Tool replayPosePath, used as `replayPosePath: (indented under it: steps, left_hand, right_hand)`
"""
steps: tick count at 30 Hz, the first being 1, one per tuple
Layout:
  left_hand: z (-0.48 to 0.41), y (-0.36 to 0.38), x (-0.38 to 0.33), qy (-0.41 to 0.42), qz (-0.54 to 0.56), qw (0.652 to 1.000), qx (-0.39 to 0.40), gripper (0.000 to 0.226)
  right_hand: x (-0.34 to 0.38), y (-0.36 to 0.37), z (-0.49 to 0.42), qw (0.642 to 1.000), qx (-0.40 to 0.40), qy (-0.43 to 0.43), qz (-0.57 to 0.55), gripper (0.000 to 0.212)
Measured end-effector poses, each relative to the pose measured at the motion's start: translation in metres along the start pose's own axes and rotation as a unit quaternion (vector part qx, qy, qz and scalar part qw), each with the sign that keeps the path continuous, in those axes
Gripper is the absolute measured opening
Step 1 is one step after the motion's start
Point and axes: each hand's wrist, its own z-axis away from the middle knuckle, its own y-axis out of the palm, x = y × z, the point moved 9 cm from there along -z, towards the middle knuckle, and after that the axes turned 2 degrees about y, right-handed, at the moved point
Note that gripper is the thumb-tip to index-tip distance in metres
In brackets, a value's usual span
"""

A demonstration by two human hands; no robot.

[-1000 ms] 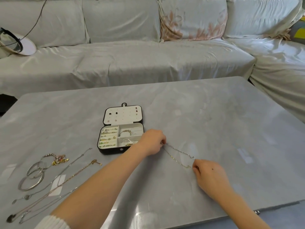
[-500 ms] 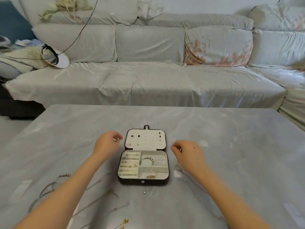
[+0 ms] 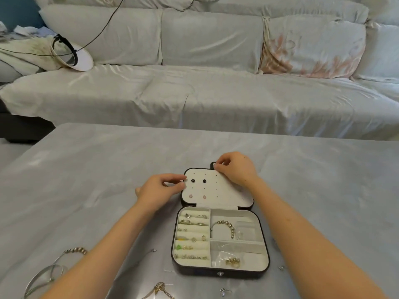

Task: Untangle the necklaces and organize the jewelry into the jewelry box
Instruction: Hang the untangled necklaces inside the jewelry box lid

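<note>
We're leaning over the open jewelry box, which is sitting near-middle on the grey table. Our left hand is curling its fingertips against the left edge of the lid. Our right hand is bunching its fingertips at the snap tab on the far edge. Honestly, we can't tell if either is pinching a chain or just the lid. A beaded bracelet is lying in the box's far right compartment, with bangles and a gold chain near left.

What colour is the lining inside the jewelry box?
Cream-white, inside a black outer shell; the head view, the only one, shows the jewelry box clearly.
</note>
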Motion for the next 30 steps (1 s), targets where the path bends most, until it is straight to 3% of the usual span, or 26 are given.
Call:
replayPosePath:
  steps: [7, 11, 14, 18, 21, 24, 30]
  left_hand:
    - [0.012, -0.002, 0.001, -0.027, 0.032, 0.998, -0.046, 0.013]
    - [0.017, 0.001, 0.000, -0.036, 0.038, 0.998, -0.045, 0.018]
    - [0.018, 0.001, 0.001, -0.047, 0.043, 0.997, -0.047, 0.019]
    - [0.018, 0.001, 0.004, -0.058, 0.050, 0.996, -0.050, 0.019]
    - [0.017, 0.001, 0.004, -0.058, 0.057, 0.995, -0.055, 0.019]
    - [0.017, 0.001, 0.003, -0.060, 0.060, 0.995, -0.060, 0.019]
    - [0.015, 0.001, 0.004, -0.063, 0.051, 0.994, -0.071, 0.017]
  right_hand:
    - [0.004, 0.007, 0.001, 0.999, 0.032, -0.001, 0.014, 0.025]
    - [0.013, 0.000, 0.010, 0.997, -0.070, -0.040, -0.022, 0.022]
    - [0.016, -0.014, 0.013, 0.990, -0.120, -0.047, -0.060, 0.034]
    - [0.008, -0.005, 0.011, 0.996, -0.068, 0.000, 0.052, 0.028]
    - [-0.001, 0.003, 0.008, 0.999, -0.006, 0.021, 0.045, 0.033]
    - [0.004, 0.002, 0.005, 1.000, 0.002, 0.009, 0.009, 0.021]
    - [0.027, -0.009, 0.019, 0.977, -0.145, -0.138, 0.070, 0.018]
